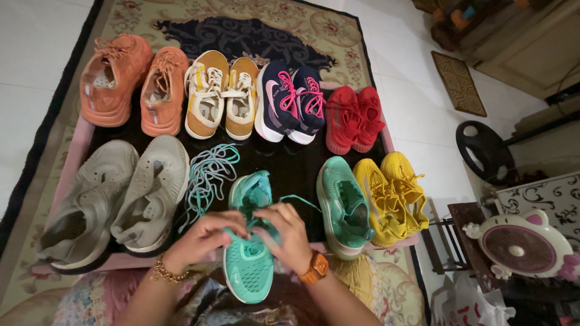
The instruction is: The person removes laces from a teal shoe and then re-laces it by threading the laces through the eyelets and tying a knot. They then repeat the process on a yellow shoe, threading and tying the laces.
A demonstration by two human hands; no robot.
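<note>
Here, teal sneaker (248, 259) lengthwise between both hands (248, 232), toe toward camera.

orange sneakers (133, 81), red sneakers (354, 118), grey sneakers (115, 196), patterned rug (181, 18).

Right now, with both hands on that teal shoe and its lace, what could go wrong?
1. The loose teal lace pile lies right beside the left hand; a sweep of the wrist could tangle or drag it.
2. The teal shoe hangs partly over the near edge of the pink tray; a hard pull on the lace may tip it off.
3. The right hand works close to the second teal shoe, which could get nudged into the yellow pair.
</note>
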